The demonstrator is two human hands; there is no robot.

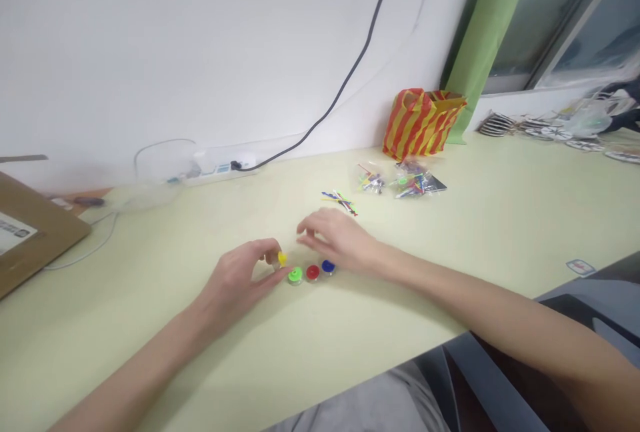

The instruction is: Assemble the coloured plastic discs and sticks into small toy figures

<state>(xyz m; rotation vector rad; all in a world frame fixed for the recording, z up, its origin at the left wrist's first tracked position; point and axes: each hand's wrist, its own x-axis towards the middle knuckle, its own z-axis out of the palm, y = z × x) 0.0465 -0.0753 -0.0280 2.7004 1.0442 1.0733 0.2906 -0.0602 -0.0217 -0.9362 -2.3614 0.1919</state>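
My left hand (240, 279) pinches a small round piece with a yellow top (282, 259) and what looks like a clear base, tilted on its side. Three similar pieces stand upright in a row on the table: a green-topped one (295, 275) by my left thumb, a red-topped one (313, 273), and a blue-topped one (328, 267) under my right hand. Just above that row hovers my right hand (337, 237), fingers loosely bent and apart from the thumb, with nothing visible in it. Behind it lies a small heap of thin coloured sticks (341, 201).
Clear bags of coloured parts (414, 182) lie near a red-and-yellow striped bag (423, 124) at the wall. A power strip (220, 167) with a black cable sits at the back, a cardboard box (37, 232) at left. Striped discs (545, 131) lie far right.
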